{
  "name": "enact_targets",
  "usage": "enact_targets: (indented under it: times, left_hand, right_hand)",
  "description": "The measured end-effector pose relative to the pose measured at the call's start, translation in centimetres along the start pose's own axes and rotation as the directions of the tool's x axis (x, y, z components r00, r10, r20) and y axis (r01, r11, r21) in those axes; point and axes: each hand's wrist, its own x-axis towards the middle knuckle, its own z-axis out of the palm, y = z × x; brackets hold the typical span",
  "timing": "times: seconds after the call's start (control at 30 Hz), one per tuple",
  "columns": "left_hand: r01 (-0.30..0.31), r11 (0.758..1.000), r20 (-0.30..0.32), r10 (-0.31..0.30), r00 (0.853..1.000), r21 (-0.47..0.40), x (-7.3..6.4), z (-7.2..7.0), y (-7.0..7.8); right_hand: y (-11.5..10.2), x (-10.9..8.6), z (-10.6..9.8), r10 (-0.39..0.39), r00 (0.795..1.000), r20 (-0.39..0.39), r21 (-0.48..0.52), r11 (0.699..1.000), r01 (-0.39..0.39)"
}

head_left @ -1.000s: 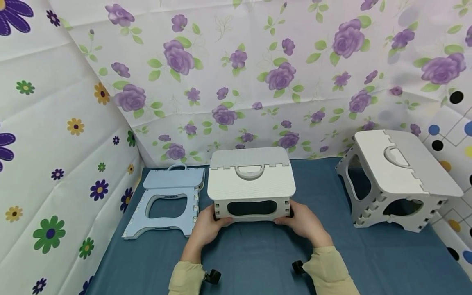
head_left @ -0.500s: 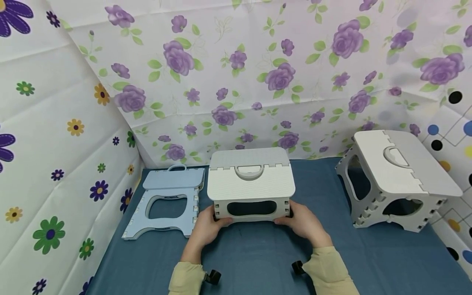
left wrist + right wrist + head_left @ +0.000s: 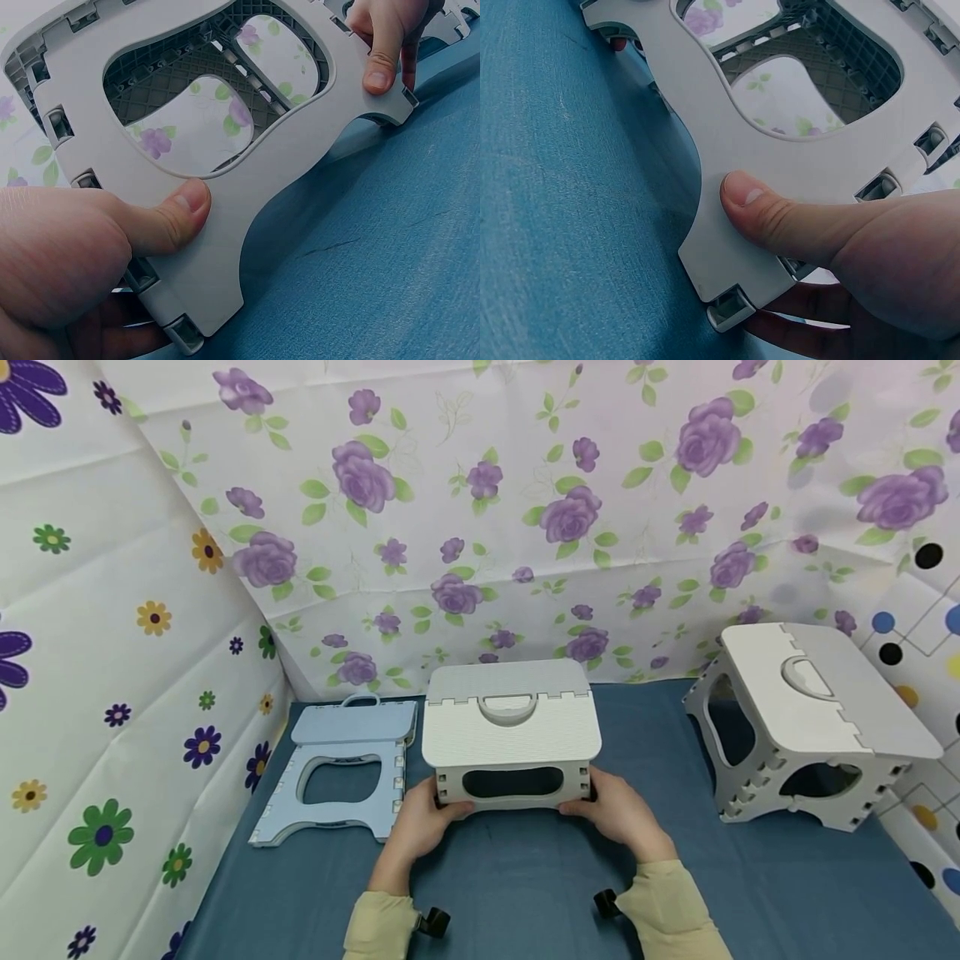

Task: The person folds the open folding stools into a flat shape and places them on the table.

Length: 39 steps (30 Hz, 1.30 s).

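Note:
A light grey folding step stool (image 3: 512, 727) stands unfolded in the middle of the blue cloth, its carry handle lying in the top. My left hand (image 3: 420, 820) grips the lower left corner of its front leg panel, thumb across the face and fingers behind. On the opposite corner my right hand (image 3: 617, 810) holds the panel the same way. In the left wrist view the thumb presses beside the cut-out of the stool (image 3: 217, 232). The right wrist view shows the other thumb flat on the stool's leg (image 3: 727, 255), with fingertips curled behind its edge.
A folded pale blue step stool (image 3: 337, 814) lies flat to the left. Another unfolded grey stool (image 3: 813, 693) stands at the right, turned at an angle. Flower-printed sheets (image 3: 480, 527) hang behind the blue cloth (image 3: 517, 893) and along the left side.

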Motion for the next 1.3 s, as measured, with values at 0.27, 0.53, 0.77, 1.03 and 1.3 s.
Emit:
enact_targets:
  times: [0.27,0.53,0.77,1.03,1.3]
  left_hand:
    - [0.001,1.0,0.004,-0.001,1.0,0.0,0.06,0.04,-0.04]
    - [-0.009,1.0,-0.001,0.009,1.0,0.001,0.13,0.12,-0.06]
    - [-0.007,1.0,0.002,0.007,1.0,-0.001,0.05,0.1,-0.13]
    - [-0.009,1.0,0.003,0.009,1.0,0.012,0.14,0.02,-0.11]
    - [-0.012,1.0,0.005,0.012,1.0,0.011,0.07,0.0,-0.2]
  right_hand:
    - [0.08,0.01,-0.02,0.001,1.0,0.0,-0.001,1.0,-0.001]
    - [0.05,-0.04,-0.15,0.005,1.0,0.001,0.005,1.0,-0.005]
    - [-0.02,-0.15,-0.15,0.004,1.0,0.004,0.003,1.0,-0.004]
    - [-0.05,-0.16,-0.27,0.003,1.0,-0.002,0.005,1.0,-0.003]
    - [-0.08,-0.1,-0.37,-0.017,1.0,0.0,0.009,1.0,0.017]
